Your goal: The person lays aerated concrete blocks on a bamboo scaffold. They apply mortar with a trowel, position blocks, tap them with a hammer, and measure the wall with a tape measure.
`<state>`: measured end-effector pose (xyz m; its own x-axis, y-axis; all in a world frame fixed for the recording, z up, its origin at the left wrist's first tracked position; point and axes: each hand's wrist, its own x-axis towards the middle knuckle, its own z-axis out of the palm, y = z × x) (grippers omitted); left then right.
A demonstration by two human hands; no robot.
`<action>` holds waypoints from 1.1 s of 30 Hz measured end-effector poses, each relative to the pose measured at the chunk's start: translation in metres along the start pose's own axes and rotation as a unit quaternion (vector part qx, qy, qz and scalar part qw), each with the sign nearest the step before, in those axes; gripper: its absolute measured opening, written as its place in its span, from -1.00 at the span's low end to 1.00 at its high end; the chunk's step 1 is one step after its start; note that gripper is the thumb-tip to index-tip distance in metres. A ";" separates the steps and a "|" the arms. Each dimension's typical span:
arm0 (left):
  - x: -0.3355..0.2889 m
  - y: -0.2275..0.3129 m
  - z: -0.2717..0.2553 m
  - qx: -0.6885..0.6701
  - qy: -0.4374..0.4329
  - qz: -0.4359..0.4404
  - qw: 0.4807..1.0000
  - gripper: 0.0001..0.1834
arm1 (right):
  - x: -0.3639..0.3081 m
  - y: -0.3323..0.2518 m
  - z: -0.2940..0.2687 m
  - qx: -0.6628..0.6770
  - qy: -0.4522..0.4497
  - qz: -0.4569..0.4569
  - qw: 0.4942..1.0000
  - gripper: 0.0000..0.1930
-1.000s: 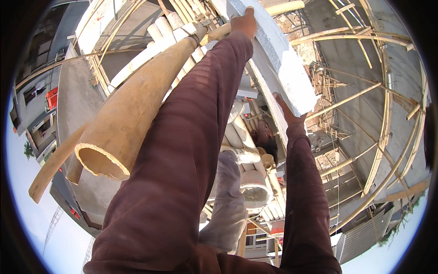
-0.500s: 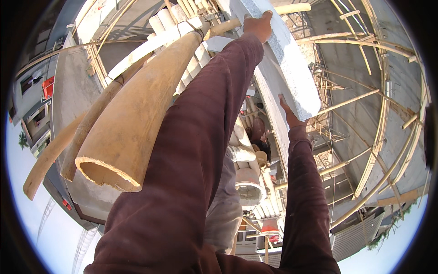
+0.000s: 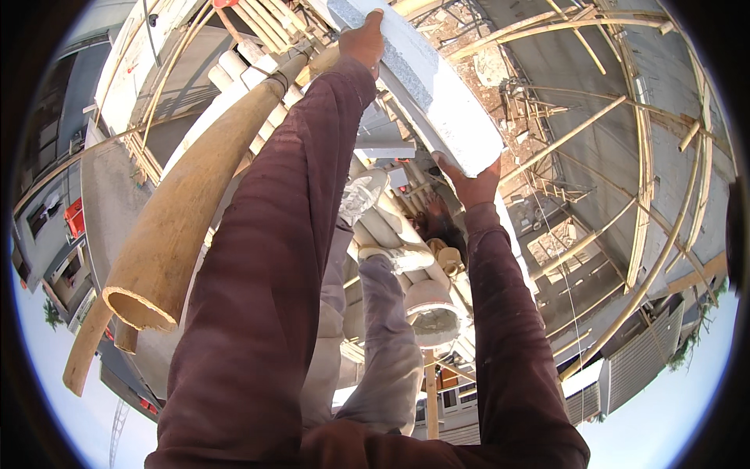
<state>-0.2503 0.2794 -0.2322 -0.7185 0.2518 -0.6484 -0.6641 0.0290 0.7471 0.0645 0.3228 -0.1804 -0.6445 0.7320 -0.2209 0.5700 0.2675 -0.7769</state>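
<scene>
A long white-grey block point(image 3: 449, 98), like a light concrete building block, lies slantwise ahead of me. My left hand point(image 3: 363, 45) is closed on its left side near the far end, thumb on top. Around the near end, my right hand point(image 3: 471, 181) is closed, with thumb and fingers on opposite sides. Under the block runs a pale wall edge point(image 3: 410, 109); I cannot tell whether the block rests on it. Below, my feet stand on bamboo poles point(image 3: 394, 219). A bucket point(image 3: 430, 301) of grey mortar stands nearby.
A thick bamboo pole point(image 3: 183, 203) with a hollow cut end juts toward me on the left. Bamboo scaffolding point(image 3: 644, 156) spreads over the right side, far above the ground. Lower down, beside the wall, another person's hand point(image 3: 437, 207) shows.
In the picture, the block and both hands have shifted left. My right hand shows more fully around the block's near end. My legs and feet have come further into view.
</scene>
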 end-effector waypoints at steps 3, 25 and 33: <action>0.010 0.006 -0.043 -0.127 -0.120 -0.040 0.984 -0.12 | -0.031 -0.044 -0.015 -0.016 0.020 -0.014 1.000 0.07; -0.068 0.043 -0.019 0.087 -0.206 -0.139 0.965 -0.34 | -0.366 -0.030 -0.009 0.139 0.036 0.382 0.913 -0.20; -0.117 0.034 -0.020 0.157 -0.186 -0.185 0.952 -0.07 | -0.448 -0.006 -0.046 0.166 0.078 0.603 0.776 -0.23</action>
<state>-0.1929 0.2311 -0.1340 -0.2857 0.4921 -0.8224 -0.7204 0.4557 0.5229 0.3737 0.0221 -0.0495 0.3415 0.3983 -0.8513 0.5314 -0.8289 -0.1746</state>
